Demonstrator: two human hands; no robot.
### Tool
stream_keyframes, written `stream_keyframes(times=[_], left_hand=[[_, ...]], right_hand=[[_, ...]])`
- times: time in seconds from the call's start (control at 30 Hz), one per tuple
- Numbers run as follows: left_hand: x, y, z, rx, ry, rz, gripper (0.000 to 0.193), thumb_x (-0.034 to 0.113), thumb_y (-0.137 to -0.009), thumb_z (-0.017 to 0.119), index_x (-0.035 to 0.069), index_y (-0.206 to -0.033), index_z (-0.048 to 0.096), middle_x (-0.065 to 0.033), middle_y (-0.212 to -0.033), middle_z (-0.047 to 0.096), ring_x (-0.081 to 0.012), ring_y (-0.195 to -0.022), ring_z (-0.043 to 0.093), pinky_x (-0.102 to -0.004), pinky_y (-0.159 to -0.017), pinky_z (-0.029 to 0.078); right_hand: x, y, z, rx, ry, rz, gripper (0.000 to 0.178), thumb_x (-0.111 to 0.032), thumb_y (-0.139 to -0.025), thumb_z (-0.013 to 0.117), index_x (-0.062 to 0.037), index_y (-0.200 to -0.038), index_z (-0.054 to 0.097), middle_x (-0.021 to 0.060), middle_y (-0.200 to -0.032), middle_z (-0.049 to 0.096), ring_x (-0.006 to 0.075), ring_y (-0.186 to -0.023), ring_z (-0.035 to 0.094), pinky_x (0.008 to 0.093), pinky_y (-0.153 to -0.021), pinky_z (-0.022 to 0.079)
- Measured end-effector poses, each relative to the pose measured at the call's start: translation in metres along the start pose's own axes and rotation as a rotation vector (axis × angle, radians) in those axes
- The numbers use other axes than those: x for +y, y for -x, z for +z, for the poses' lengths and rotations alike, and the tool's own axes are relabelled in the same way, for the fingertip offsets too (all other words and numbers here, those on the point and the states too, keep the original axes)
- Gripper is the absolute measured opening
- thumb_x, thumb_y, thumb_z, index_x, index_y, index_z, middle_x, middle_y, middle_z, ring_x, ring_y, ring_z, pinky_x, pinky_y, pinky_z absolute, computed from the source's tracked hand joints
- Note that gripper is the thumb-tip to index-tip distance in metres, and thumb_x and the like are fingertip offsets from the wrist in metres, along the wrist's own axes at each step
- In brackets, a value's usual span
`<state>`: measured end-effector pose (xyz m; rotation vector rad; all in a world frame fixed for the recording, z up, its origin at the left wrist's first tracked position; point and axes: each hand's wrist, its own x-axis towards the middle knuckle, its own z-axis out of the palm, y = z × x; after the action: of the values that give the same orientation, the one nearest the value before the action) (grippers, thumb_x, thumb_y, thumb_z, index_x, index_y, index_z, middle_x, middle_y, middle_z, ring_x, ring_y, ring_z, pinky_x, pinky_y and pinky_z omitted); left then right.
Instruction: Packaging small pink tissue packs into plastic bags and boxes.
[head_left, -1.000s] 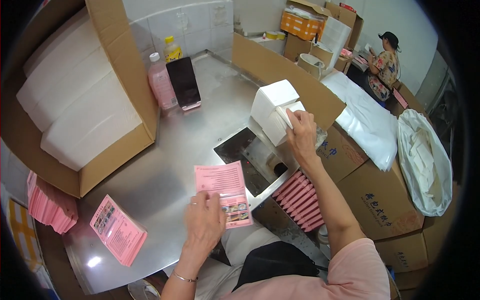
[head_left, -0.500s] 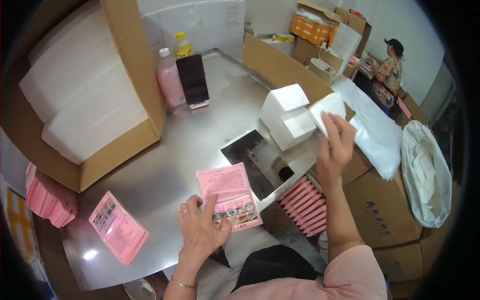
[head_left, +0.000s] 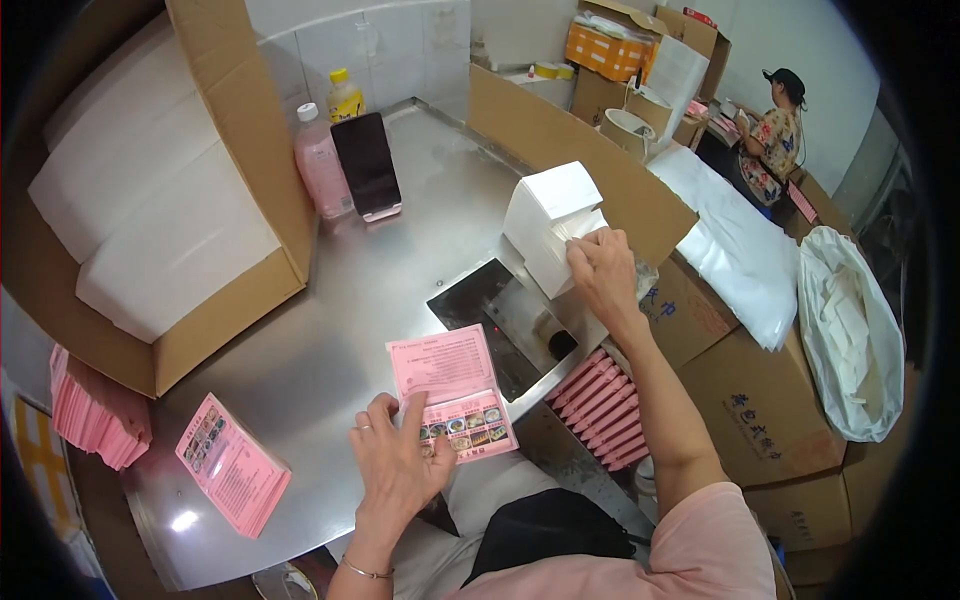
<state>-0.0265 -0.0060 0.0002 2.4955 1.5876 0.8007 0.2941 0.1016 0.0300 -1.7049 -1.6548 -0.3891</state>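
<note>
Behind the phone [head_left: 367, 165], the yellow-capped bottle [head_left: 345, 100] hides its base; below the phone, the left hand [head_left: 400, 450] covers part of the pink packet [head_left: 445, 365]!

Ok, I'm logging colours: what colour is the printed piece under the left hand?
Mainly pink: the printed piece shows best in the head view.

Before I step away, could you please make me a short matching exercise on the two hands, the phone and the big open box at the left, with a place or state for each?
Things:
1. left hand
2. right hand
3. phone
4. big open box

Places and states:
A. at the white paper stack
B. filled with white bundles
C. on the opened pink sheet
D. propped up in front of the bottles

Right pairs: 1-C, 2-A, 3-D, 4-B.
</note>
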Motion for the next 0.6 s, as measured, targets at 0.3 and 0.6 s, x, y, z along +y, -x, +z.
stream_keyframes(times=[0.3, 0.6], left_hand=[[0.002, 0.0, -0.003, 0.003, 0.006, 0.005, 0.06, 0.025, -0.074, 0.069, 0.005, -0.13, 0.058, -0.0195, -0.111, 0.049, -0.0327, -0.094, 0.047, -0.044, -0.081, 0.036], [0.004, -0.001, -0.002, 0.01, -0.01, -0.001, 0.059, 0.025, -0.074, 0.068, 0.006, -0.129, 0.059, -0.0193, -0.11, 0.049, -0.0323, -0.094, 0.047, -0.0439, -0.082, 0.036]], right_hand=[[0.001, 0.01, 0.003, 0.099, -0.064, -0.069, 0.021, -0.013, -0.082, 0.066, -0.0028, -0.099, 0.074, 0.0152, -0.089, 0.062, 0.0319, -0.088, 0.057, 0.0432, -0.079, 0.047], [-0.001, -0.001, -0.003, -0.117, 0.069, -0.039, 0.017, -0.01, -0.08, 0.065, 0.0014, -0.092, 0.071, 0.0176, -0.089, 0.061, 0.033, -0.088, 0.056, 0.0435, -0.08, 0.047]])
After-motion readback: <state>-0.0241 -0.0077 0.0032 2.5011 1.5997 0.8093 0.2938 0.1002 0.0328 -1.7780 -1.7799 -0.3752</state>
